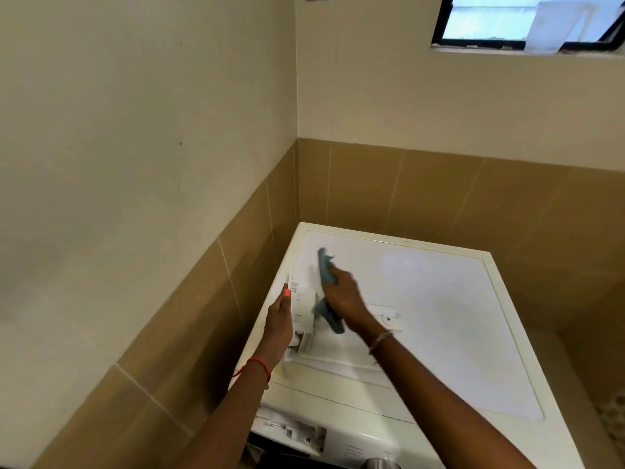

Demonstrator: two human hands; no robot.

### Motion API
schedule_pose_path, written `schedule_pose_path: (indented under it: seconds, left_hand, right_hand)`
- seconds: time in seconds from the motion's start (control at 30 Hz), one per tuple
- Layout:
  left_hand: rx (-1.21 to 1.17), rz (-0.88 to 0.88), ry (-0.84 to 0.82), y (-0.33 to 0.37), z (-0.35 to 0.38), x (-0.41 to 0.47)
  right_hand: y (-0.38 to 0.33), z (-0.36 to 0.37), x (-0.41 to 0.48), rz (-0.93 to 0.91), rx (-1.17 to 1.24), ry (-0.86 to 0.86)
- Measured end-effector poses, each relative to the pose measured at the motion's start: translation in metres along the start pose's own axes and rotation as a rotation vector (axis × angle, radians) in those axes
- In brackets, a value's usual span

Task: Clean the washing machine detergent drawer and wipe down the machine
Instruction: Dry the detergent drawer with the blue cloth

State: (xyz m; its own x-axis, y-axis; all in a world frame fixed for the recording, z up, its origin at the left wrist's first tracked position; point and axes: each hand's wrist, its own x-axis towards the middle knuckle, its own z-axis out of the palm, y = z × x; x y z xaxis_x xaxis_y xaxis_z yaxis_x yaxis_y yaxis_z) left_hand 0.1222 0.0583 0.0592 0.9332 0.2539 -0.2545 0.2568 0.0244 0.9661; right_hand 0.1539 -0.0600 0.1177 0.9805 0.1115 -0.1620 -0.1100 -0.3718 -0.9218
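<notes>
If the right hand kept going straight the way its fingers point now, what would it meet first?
The right hand holds a blue cloth and points up-left across the machine top. The cloth's far end comes first, then bare lid, then probably the brown tiled wall. The frame is blurred and depth is unclear.

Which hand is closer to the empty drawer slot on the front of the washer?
Left. The left hand holds the detergent drawer on the washer's top, nearer the front slot. The right hand, wiping with the blue cloth, is farther back.
</notes>
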Motion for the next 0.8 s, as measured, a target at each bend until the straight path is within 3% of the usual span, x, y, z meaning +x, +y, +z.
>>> schedule_pose_path:
  seconds: [0.1,0.27,0.43,0.67,0.8]
  left_hand:
    - [-0.112,-0.070,-0.016,0.001,0.000,-0.001]
    - [-0.144,-0.084,-0.040,0.004,0.000,-0.003]
    - [-0.089,-0.090,-0.034,0.003,0.002,-0.002]
    - [0.045,-0.138,-0.027,0.000,0.002,0.001]
    - [0.037,-0.113,-0.057,0.002,0.002,0.000]
  right_hand:
    - [0.010,0.041,0.000,-0.139,-0.319,-0.212]
    - [0.028,0.056,-0.008,-0.260,-0.743,-0.225]
    - [0.046,0.051,-0.037,-0.337,-0.832,-0.319]
    - [0.076,0.027,-0.070,-0.537,-0.860,-0.263]
    - [0.094,-0.001,-0.081,-0.750,-0.960,-0.164]
